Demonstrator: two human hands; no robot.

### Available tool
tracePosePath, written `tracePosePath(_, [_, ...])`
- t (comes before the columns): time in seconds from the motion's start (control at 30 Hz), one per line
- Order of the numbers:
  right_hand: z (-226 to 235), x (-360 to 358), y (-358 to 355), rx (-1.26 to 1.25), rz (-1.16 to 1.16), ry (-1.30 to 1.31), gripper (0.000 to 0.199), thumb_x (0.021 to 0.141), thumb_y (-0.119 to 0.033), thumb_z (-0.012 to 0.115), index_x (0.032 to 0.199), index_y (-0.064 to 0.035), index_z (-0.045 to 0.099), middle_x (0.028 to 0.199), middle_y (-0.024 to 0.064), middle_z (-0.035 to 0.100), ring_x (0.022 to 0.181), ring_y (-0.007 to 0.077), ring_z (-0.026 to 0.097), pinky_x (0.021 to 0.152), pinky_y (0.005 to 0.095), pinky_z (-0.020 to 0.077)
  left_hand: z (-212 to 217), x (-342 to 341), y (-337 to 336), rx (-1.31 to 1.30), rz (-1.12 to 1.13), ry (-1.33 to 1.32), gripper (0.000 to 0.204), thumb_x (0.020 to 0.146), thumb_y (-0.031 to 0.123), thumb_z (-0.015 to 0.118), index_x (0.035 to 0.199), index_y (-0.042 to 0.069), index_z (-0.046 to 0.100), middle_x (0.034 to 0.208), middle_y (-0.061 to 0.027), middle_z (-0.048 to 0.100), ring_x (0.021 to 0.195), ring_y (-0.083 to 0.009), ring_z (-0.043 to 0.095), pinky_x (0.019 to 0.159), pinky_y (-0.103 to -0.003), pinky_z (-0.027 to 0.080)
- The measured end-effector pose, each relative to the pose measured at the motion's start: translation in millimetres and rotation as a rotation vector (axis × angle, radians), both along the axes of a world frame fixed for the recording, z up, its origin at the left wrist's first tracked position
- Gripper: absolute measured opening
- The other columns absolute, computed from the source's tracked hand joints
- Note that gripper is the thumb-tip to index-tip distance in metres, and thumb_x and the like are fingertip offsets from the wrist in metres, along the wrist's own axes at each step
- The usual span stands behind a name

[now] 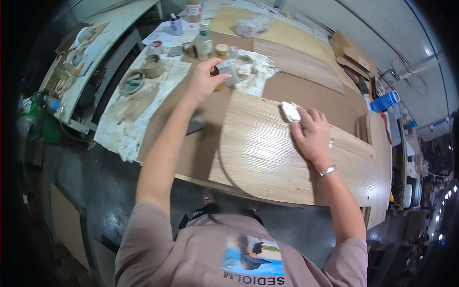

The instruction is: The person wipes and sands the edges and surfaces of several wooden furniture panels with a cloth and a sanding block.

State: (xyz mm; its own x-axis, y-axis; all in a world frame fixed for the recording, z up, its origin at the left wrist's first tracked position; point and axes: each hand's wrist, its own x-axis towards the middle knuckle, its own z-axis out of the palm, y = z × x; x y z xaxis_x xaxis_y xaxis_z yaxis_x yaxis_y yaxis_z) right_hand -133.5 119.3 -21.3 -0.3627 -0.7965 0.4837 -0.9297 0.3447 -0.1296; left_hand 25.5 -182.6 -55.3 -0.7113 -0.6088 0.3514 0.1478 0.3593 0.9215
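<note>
A white rag (pixel 290 112) is pressed under the fingertips of the right hand (pixel 313 136) onto a rounded wood panel (pixel 267 158). A small grey block (pixel 228 72) is pinched in the left hand (pixel 204 80), above the panel's far edge, just beside a crumpled cloth (pixel 256 71) and jars (pixel 204 40).

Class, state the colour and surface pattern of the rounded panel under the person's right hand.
The rounded panel is light tan with fine wood-grain lines, seen best in the head view.
</note>
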Motion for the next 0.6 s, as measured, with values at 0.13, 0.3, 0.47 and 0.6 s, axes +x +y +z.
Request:
tracePosePath(0.13, [-2, -7, 8, 0.014, -0.031, 0.002, 0.037, 0.081, -0.021, 0.065, 0.114, -0.0055, 0.068, 0.104, 0.0135, 0.064, 0.098, 0.0325, 0.058, 0.085, 0.0441, 0.0477, -37, 64, -14, -0.250, 0.370, -0.052, 0.036, 0.076, 0.008, 0.076, 0.111, 0.007, 0.068, 0.095, -0.0140, 0.071, 0.082, -0.0285, 0.068, 0.078, -0.035, 0.053])
tracePosePath(0.3, [4, -3, 4, 0.042, -0.055, -0.005, 0.037, 0.082, -0.021, 0.068, 0.116, -0.0068, 0.067, 0.105, 0.0125, 0.064, 0.100, 0.0317, 0.058, 0.086, 0.0430, 0.0478, -98, 205, -53, -0.535, 0.685, -0.554, 0.042, 0.074, 0.001, 0.071, 0.114, 0.011, 0.070, 0.108, -0.0130, 0.070, 0.102, -0.0342, 0.063, 0.088, -0.041, 0.051])
tracePosePath(0.47, [0, -7, 2, 0.007, -0.010, 0.020, 0.034, 0.082, -0.015, 0.067, 0.115, -0.0066, 0.067, 0.104, 0.0118, 0.064, 0.094, 0.0323, 0.059, 0.082, 0.0409, 0.0489, -98, 243, -40, -0.692, 0.623, -0.677, 0.047, 0.071, -0.005, 0.065, 0.116, 0.008, 0.068, 0.119, -0.0136, 0.066, 0.114, -0.0354, 0.056, 0.095, -0.043, 0.047])
tracePosePath(0.6, [3, 15, -7, -0.120, -0.165, -0.464, 0.031, 0.088, -0.013, 0.064, 0.117, -0.0055, 0.066, 0.105, 0.0115, 0.066, 0.090, 0.0241, 0.063, 0.080, 0.0365, 0.0501, -18, 183, 24, -0.439, 0.432, -0.331, 0.043, 0.083, 0.004, 0.067, 0.125, 0.002, 0.061, 0.127, -0.0186, 0.061, 0.122, -0.0363, 0.055, 0.103, -0.044, 0.043])
